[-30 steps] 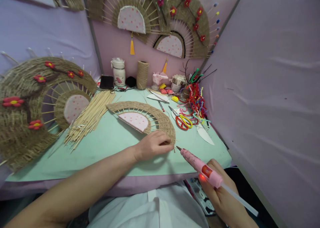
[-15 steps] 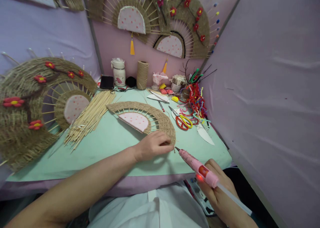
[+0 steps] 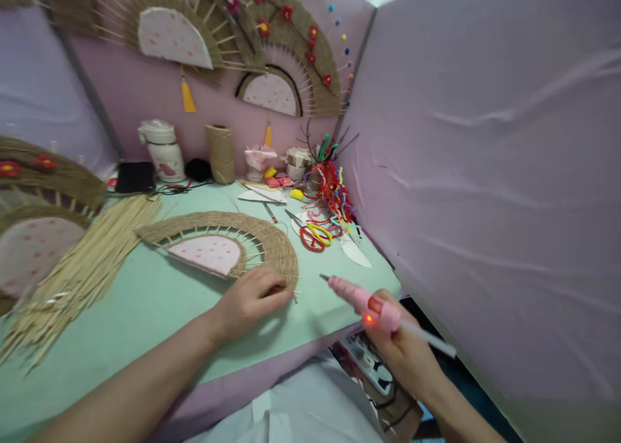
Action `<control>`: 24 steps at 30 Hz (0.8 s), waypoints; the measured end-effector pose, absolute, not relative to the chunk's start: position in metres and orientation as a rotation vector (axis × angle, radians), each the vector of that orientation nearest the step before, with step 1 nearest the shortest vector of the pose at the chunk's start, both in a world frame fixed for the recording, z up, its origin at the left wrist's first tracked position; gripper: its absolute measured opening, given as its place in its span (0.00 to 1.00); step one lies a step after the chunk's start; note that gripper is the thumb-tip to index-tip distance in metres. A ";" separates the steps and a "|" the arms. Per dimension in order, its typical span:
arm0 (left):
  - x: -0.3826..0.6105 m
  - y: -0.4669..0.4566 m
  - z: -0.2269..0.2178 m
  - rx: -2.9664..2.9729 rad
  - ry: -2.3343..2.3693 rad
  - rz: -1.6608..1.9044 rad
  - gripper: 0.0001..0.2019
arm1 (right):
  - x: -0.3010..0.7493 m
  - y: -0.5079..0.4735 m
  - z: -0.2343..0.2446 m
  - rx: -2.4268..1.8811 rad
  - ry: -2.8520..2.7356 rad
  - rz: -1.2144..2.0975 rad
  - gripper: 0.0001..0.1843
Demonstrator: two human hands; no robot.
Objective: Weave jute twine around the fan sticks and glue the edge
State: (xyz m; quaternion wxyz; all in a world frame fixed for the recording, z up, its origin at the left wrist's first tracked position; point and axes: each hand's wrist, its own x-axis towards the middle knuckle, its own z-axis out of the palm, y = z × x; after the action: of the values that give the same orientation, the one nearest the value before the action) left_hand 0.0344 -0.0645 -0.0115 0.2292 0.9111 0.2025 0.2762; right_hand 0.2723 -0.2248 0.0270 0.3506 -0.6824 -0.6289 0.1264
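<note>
A woven twine fan with thin stick ribs and a pink dotted half-round centre lies on the pale green tabletop. My left hand is closed on its near right end, fingers pinching the woven edge, where short stick tips and a bit of twine poke out. In my right hand is a pink hot glue gun with a glowing red light and a clear glue stick out of its back. Its nozzle points left toward the fan's end, apart from it.
Bamboo sticks lie in a heap at left, beside a larger flowered fan. Scissors, pipe cleaners, a twine spool and a white bottle stand or lie behind. A power strip sits below the table edge.
The glue gun's nozzle has drawn back from the fan's end, leaving a gap. My left hand keeps its grip on the fan. The view has turned to the right.
</note>
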 end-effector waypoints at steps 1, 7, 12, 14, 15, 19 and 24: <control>0.035 -0.065 -0.009 2.481 0.578 0.727 0.10 | 0.287 -0.222 0.026 -1.842 -1.522 0.295 0.17; 0.038 -0.069 0.003 2.418 0.627 0.629 0.12 | 0.374 -0.199 0.021 -2.287 -1.110 0.192 0.25; 0.038 -0.067 -0.003 2.393 0.656 0.628 0.12 | 0.395 -0.182 0.016 -2.453 -1.154 0.216 0.30; 0.038 -0.068 -0.004 2.394 0.657 0.628 0.12 | 0.399 -0.177 0.012 -2.493 -1.181 0.229 0.29; 0.038 -0.068 -0.003 2.397 0.655 0.625 0.12 | 0.401 -0.175 0.010 -2.507 -1.198 0.243 0.29; 0.037 -0.070 0.002 2.402 0.648 0.627 0.11 | 0.405 -0.169 0.007 -2.574 -1.233 0.306 0.30; 0.037 -0.069 0.000 2.407 0.628 0.659 0.11 | 0.405 -0.164 0.008 -2.621 -1.301 0.287 0.29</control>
State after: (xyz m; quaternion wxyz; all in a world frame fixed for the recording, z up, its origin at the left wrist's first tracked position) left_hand 0.0366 -0.0688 -0.0003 0.2802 0.8978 0.2344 0.2459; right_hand 0.4048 -0.1645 0.0077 0.1006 -0.8868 -0.4404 0.0970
